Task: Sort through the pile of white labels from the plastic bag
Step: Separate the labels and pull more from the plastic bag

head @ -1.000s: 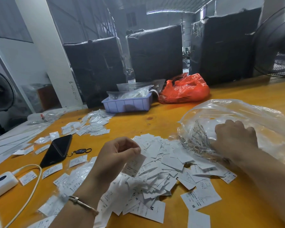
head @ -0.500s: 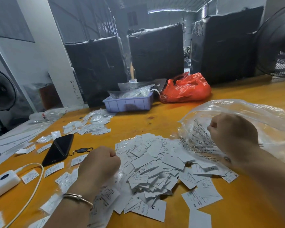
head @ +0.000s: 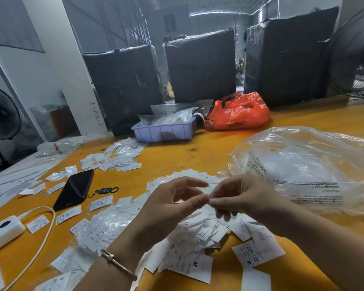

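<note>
Head view looked down on both my hands, raised together over the pile of white labels (head: 200, 234) on the yellow worktop (head: 177, 152). My left hand (head: 172, 206) had its thumb and forefinger brought toward the fingertips of my right hand (head: 242, 196), and the two met just above the heap. Whether a label was pinched between them I could not tell; the meeting point was blurred and only a pale sliver showed there. My left fingers (head: 189, 182) were partly curled, the forefinger reaching forward, while my right fingers (head: 223, 214) curled down and inward. A bracelet (head: 118, 263) sat on my left wrist.

The pile lay directly under and in front of my hands, spreading toward me, with single labels marked M and S at its near edge. The clear plastic bag (head: 303, 164) lay crumpled just to the right of my right hand, apart from it. To the left lay a black phone (head: 75, 190), a white power bank (head: 4, 229) with its cable, and scattered loose labels. Farther back stood a lilac tray (head: 164, 132) and a red bag (head: 237, 112).
</note>
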Demonstrator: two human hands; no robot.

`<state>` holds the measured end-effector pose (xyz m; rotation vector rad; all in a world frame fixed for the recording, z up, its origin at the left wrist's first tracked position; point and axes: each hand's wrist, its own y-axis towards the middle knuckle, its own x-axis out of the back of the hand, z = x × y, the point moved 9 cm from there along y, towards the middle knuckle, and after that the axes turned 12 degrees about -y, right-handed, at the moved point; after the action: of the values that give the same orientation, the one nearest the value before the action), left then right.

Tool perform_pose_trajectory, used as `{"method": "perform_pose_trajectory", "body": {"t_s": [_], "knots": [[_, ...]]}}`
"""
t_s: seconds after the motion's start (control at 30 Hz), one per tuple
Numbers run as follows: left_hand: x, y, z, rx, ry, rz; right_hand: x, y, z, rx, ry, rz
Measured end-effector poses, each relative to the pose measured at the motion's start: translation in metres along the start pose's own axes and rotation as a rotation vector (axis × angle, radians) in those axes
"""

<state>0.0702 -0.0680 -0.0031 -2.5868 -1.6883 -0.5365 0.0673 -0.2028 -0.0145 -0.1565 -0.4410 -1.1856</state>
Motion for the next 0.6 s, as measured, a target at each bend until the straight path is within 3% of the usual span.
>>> {"method": "perform_pose_trajectory", "body": {"t_s": [0.07, 0.17, 0.27, 0.4, 0.47, 0.53, 0.6], "knots": [[0.002, 0.0, -0.003, -0.031, 0.053, -0.038, -0.004, -0.001, 0.002, 0.017, 0.002, 0.022], [0.013, 0.0, -0.002, -0.028, 0.024, -0.092, 0.01, 0.0, 0.004, 0.05, 0.031, -0.109], [0.008, -0.001, 0.004, 0.046, -0.028, -0.019, 0.022, -0.001, 0.004, 0.074, 0.044, -0.22], [-0.002, -0.002, 0.007, 0.065, 0.032, 0.031, 0.015, -0.001, 0.008, 0.123, 0.022, -0.202], [0.003, -0.001, 0.006, 0.059, 0.041, -0.013, 0.023, -0.001, 0.01, 0.149, -0.218, -0.293], [0.014, 0.0, 0.006, 0.05, 0.057, -0.097, 0.033, -0.004, 0.012, 0.141, -0.648, -0.386], [0.024, -0.001, 0.007, 0.043, 0.079, -0.181, 0.03, -0.003, 0.01, 0.104, -0.906, -0.325]]}}
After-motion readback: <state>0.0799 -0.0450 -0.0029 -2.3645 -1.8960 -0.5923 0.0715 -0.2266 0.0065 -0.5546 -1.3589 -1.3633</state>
